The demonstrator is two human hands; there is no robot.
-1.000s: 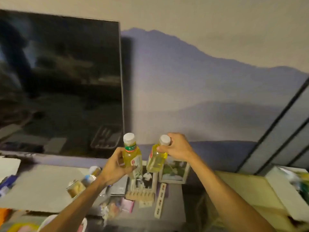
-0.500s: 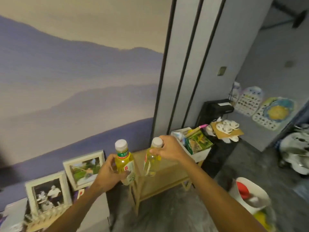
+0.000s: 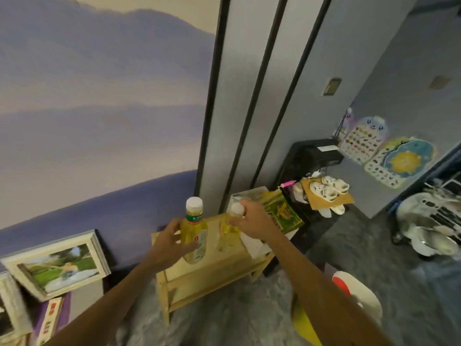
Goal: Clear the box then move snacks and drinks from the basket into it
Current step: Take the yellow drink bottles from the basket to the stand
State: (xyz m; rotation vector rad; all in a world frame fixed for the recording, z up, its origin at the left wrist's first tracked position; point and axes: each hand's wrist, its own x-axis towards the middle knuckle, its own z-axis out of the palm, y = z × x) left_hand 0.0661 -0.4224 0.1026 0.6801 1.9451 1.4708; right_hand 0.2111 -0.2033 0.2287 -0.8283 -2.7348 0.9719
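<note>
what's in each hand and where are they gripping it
The left hand holds a bottle around its body. The right hand holds a second bottle at the neck, just under the cap.

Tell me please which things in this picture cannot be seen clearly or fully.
All in the head view:
- Right bottle: the right hand covers its neck; label unreadable.
- Left bottle: the left hand hides its lower side; label text too small.
- White box: the right arm and green packet hide its inside.
- Yellow thing at the bottom: mostly behind the right arm.
</note>
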